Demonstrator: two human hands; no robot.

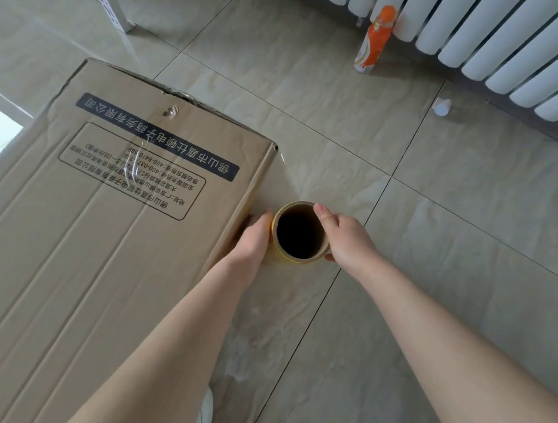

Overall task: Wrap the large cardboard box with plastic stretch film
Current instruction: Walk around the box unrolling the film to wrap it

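wrapping in progress. left hand (pixel 256 234) and right hand (pixel 343 238) both clasp the upright stretch film roll (pixel 295 259), just beside the large cardboard box (pixel 95 243) on the tiled floor (pixel 437 262). next move likely requires carrying taut film round the near corner.

Cardboard box (pixel 95 243) walls the left; open floor (pixel 437 262) rightward; bottle (pixel 375 39), radiator (pixel 496 34) beyond.
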